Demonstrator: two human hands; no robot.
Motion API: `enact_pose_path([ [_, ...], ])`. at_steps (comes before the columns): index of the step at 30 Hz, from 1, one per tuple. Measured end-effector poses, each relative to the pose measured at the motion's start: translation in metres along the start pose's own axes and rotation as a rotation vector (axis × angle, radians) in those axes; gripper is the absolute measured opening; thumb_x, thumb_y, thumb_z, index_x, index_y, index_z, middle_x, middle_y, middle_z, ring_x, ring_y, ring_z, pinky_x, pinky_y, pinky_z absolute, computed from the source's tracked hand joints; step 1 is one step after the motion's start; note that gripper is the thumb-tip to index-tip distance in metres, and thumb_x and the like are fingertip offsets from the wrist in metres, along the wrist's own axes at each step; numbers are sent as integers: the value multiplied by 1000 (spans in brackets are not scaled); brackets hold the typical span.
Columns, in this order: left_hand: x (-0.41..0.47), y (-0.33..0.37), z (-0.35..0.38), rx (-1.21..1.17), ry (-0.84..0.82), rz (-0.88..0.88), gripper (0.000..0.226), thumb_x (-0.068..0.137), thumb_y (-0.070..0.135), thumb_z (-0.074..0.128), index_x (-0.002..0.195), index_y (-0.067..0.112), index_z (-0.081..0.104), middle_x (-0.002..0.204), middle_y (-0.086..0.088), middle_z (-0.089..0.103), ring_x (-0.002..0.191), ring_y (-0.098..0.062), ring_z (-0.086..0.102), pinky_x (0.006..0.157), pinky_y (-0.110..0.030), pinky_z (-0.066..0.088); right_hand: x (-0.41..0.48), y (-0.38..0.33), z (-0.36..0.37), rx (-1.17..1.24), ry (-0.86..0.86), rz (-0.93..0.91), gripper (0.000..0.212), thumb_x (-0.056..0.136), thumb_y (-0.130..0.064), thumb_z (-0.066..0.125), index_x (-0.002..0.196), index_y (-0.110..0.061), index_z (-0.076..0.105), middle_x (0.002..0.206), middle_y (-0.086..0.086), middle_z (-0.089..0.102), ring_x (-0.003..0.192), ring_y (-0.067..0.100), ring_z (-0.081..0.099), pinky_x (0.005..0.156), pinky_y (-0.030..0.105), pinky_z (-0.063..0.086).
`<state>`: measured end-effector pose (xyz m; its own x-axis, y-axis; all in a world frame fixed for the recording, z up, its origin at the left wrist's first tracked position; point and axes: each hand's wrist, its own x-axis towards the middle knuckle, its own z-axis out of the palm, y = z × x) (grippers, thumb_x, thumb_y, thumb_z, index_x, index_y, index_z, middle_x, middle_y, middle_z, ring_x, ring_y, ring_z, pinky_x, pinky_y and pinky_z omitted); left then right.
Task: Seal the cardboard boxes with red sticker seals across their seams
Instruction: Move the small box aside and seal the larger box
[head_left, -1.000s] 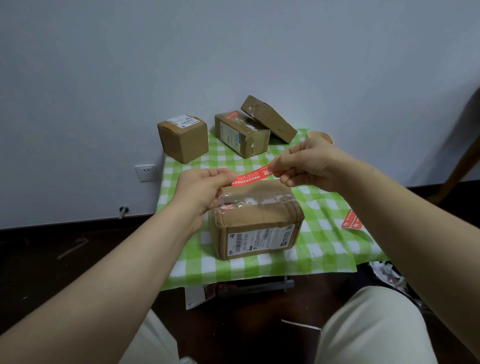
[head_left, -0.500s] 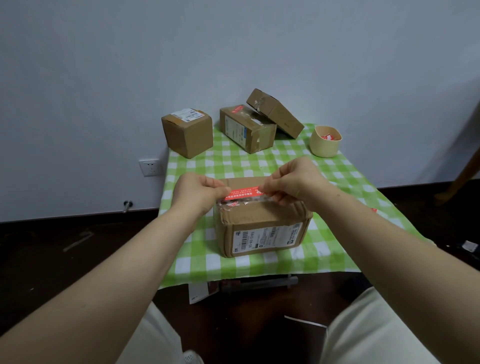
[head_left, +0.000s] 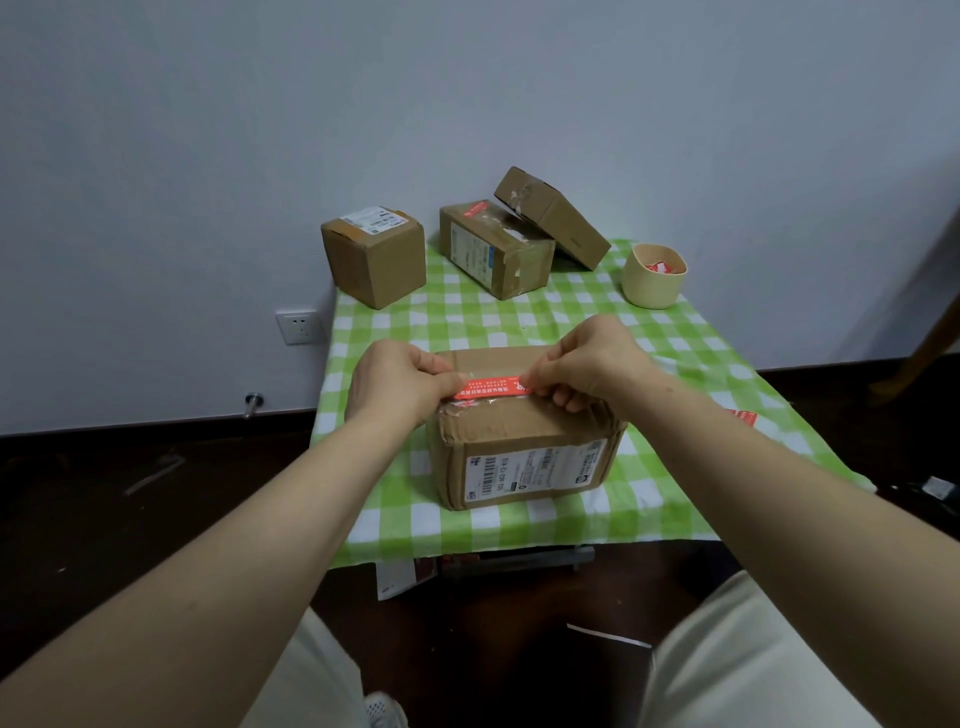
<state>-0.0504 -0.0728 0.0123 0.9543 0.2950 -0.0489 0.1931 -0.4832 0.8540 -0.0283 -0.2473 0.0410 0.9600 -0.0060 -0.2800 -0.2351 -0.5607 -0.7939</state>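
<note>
Since the earlier frame both hands have lowered the red sticker seal (head_left: 491, 388) onto the top of the near cardboard box (head_left: 524, 452), along its seam. The green-checked surface (head_left: 670, 499) carries that box at its front edge. At the back stand a cube box (head_left: 375, 255), a labelled box (head_left: 496, 249) and a flat box (head_left: 553, 217) leaning on it, with a beige cup (head_left: 653, 278) of red stickers beside them. The left hand (head_left: 397, 382) pinches the seal's left end, the right hand (head_left: 592, 364) its right end.
</note>
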Motion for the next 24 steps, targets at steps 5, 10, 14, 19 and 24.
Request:
enact_pose_path([
  [5,0,0,0,45,9,3,22,71,25,80,57,26,63,68,1,67,78,-19,64,77,-36,54,3,-1,2,-61,12,-10,15,72,-9,79,75,3,72,62,9,66,47,14,54,45,22,48],
  [10,0,2,2,110,14,1,21,72,27,78,57,26,63,73,2,70,81,-19,65,78,-36,54,6,-1,3,-150,45,-44,14,71,-14,79,70,-1,73,64,11,69,53,18,55,47,28,47],
  [14,0,4,2,159,27,0,20,71,27,78,58,27,63,89,2,71,88,-19,64,80,-37,54,9,-3,5,-213,69,-72,13,70,-15,79,67,-4,75,69,11,73,54,16,59,67,36,58],
  [19,-1,7,2,210,29,-4,20,70,28,79,59,27,62,96,3,71,91,-20,64,80,-37,54,11,-4,6,-259,77,-75,11,69,-15,80,67,-5,75,65,6,73,53,13,62,73,39,60],
  [24,-1,8,3,250,10,4,11,71,26,78,67,25,68,95,3,71,88,-21,64,80,-38,54,11,-6,6,-306,82,-75,11,67,-13,80,68,-3,74,64,7,73,61,16,67,76,42,59],
])
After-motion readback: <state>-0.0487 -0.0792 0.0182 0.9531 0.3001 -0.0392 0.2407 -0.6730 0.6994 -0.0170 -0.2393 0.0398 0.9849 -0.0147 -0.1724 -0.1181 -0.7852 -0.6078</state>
